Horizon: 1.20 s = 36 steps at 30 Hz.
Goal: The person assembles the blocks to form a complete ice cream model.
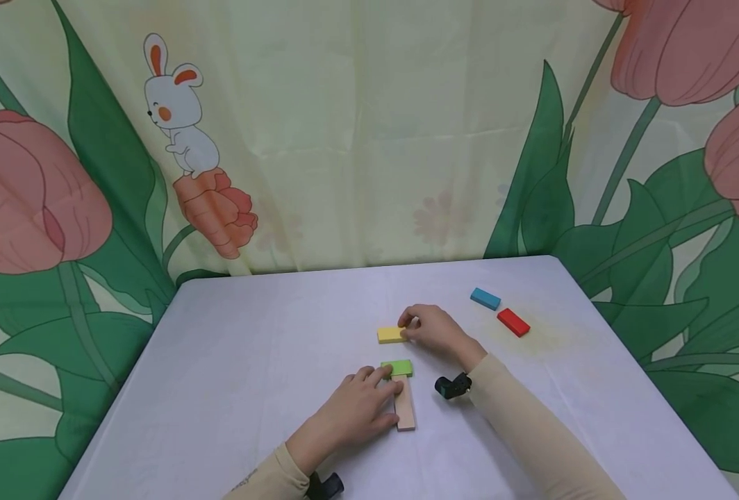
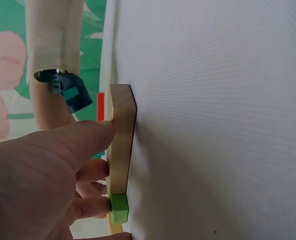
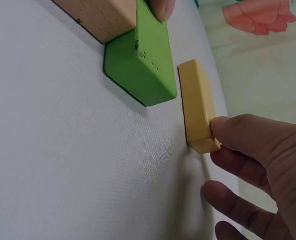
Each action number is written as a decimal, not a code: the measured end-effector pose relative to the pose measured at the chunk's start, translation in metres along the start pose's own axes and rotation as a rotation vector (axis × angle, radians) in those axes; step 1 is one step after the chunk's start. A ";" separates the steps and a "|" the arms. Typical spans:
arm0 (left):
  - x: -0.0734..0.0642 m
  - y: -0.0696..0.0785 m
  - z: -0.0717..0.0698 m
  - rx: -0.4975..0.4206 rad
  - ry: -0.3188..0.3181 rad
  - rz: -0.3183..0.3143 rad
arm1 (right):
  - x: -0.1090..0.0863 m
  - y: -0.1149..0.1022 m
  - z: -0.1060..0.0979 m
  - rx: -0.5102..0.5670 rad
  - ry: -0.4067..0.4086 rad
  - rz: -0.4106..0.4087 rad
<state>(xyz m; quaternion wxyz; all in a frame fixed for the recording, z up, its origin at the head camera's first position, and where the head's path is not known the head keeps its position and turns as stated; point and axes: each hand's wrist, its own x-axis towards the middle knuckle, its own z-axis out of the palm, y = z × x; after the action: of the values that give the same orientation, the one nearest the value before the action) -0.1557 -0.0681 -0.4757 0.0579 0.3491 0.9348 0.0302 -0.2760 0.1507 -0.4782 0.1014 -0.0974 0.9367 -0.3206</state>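
Thumb and forefinger of my right hand (image 1: 435,329) pinch the right end of a yellow block (image 1: 389,335), which lies crosswise beyond the others. In the right wrist view the yellow block (image 3: 195,105) is apart from the green block (image 3: 143,65). My left hand (image 1: 358,404) rests with fairly straight fingers on the green block (image 1: 399,367) and on a longer plain wooden block (image 1: 405,410). These two meet end to side, forming a T. Seen from the left wrist, the thumb touches the wooden block (image 2: 122,135) along its top edge, and a finger lies against the green block (image 2: 119,207).
A blue block (image 1: 485,298) and a red block (image 1: 513,322) lie farther back on the right, close together. The table (image 1: 238,361) has a white cloth. Behind it hangs a curtain (image 1: 369,139) printed with tulips and a rabbit. Each wrist carries a small black camera (image 1: 453,386).
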 end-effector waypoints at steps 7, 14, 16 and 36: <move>0.002 0.001 0.004 0.002 -0.006 -0.014 | -0.008 -0.005 0.000 -0.012 -0.019 -0.013; 0.002 -0.002 0.005 -0.011 -0.003 -0.002 | -0.012 -0.004 0.005 -0.014 -0.016 -0.015; 0.002 -0.004 0.004 -0.032 0.007 0.005 | -0.012 -0.003 0.006 -0.006 -0.018 -0.019; 0.038 -0.066 0.008 -1.234 0.139 -0.395 | -0.023 0.010 0.009 0.316 0.004 0.155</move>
<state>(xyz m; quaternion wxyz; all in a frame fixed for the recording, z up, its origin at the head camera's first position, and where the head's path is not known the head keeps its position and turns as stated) -0.2263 -0.0929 -0.4934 0.1916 0.0707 0.7938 0.5729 -0.2528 0.1596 -0.4883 0.1379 -0.0068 0.8795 -0.4554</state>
